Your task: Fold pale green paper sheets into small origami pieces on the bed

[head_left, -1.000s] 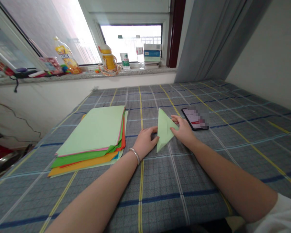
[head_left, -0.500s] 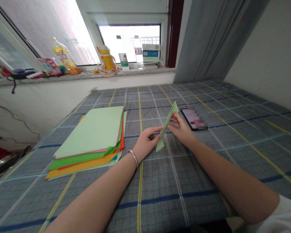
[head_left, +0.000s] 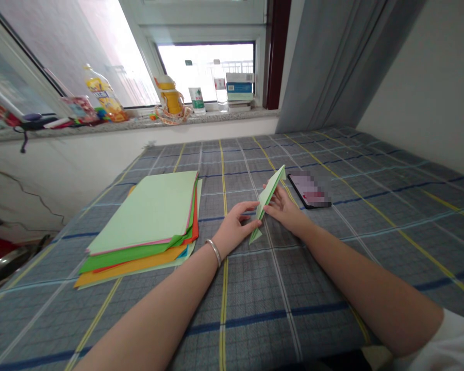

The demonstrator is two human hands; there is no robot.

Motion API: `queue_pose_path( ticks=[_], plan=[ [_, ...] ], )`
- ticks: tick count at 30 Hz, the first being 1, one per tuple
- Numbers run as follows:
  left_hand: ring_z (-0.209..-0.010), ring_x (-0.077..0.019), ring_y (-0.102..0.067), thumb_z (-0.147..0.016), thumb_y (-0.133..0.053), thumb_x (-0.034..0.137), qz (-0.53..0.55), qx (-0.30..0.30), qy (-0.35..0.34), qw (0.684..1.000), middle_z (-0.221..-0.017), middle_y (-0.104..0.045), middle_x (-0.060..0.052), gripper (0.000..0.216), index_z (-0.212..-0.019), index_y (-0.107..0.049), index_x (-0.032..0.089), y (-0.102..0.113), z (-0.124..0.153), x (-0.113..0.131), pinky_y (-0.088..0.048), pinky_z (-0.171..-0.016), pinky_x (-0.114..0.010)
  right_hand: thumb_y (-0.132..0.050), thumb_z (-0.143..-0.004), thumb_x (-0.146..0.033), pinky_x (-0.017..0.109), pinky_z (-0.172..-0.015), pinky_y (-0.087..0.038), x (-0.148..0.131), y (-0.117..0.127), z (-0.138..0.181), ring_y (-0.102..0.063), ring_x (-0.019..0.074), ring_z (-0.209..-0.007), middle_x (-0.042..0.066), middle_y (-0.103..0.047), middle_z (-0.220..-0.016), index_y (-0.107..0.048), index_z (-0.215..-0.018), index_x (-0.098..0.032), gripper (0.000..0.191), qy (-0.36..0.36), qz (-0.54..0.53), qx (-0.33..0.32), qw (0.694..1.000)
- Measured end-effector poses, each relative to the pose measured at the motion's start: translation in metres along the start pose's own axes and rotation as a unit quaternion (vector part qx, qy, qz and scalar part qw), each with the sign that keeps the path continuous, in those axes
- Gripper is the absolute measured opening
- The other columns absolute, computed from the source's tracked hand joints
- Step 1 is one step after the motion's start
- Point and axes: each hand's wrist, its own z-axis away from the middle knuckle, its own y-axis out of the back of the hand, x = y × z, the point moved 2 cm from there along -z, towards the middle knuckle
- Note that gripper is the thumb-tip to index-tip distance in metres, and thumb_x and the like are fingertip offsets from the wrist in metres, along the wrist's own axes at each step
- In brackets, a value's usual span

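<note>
A folded piece of light green paper (head_left: pixel 268 196) stands tilted on its edge on the checked cloth, one tip up near the phone and one tip down toward me. My left hand (head_left: pixel 234 228), with a silver bracelet at the wrist, pinches the paper's lower left side. On the other side, my right hand (head_left: pixel 284 208) holds the paper with its fingers curled against it.
A stack of coloured paper sheets (head_left: pixel 147 219), green on top, lies to the left. Just beyond my right hand a black phone (head_left: pixel 309 189) lies face up. The windowsill (head_left: pixel 139 119) at the back carries bottles, boxes and clutter. A grey curtain (head_left: pixel 332 62) hangs at the right.
The folded green paper lay nearly flat one second ago. Both hands have since lifted it so it stands on its edge, tilted to the right.
</note>
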Motion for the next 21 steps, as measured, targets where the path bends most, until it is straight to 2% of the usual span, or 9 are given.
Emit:
queue_pose_path(
  ticks=[6, 12, 21],
  plan=[
    [-0.111, -0.0202, -0.055, -0.079, -0.063, 0.022, 0.000, -0.002, -0.011, 1.000, -0.123, -0.055, -0.009, 0.042, -0.120, -0.056, 0.022, -0.0007, -0.0009, -0.0017, -0.050, -0.092, -0.037, -0.067, -0.074, -0.035, 0.043, -0.105, -0.039, -0.0006, -0.0024, -0.0002, -0.045, 0.0216, -0.126, 0.008, -0.036, -0.143, -0.030, -0.136, -0.032, 0.072, 0.001, -0.017, -0.001, 1.000],
    [-0.117, -0.0189, -0.051, -0.084, -0.055, 0.019, -0.009, -0.006, -0.058, 0.998, -0.134, -0.048, -0.007, 0.047, -0.129, -0.049, 0.026, 0.0007, 0.0012, -0.0004, -0.051, -0.092, -0.033, -0.060, -0.073, -0.024, 0.045, -0.103, -0.041, -0.0060, -0.0030, 0.0024, -0.045, 0.0237, -0.126, 0.008, -0.043, -0.139, -0.031, -0.136, -0.028, 0.069, -0.014, -0.012, -0.014, 1.000],
    [-0.120, -0.0205, -0.047, -0.076, -0.042, 0.005, -0.091, 0.061, -0.097, 0.989, -0.134, -0.046, -0.008, 0.060, -0.133, -0.044, 0.024, 0.0050, 0.0025, 0.0069, -0.055, -0.080, -0.028, -0.050, -0.066, -0.010, 0.041, -0.093, -0.049, 0.0019, -0.0020, 0.0025, -0.055, 0.0224, -0.113, 0.007, -0.055, -0.126, -0.036, -0.135, -0.026, 0.073, -0.012, 0.051, -0.007, 0.999]
  ],
)
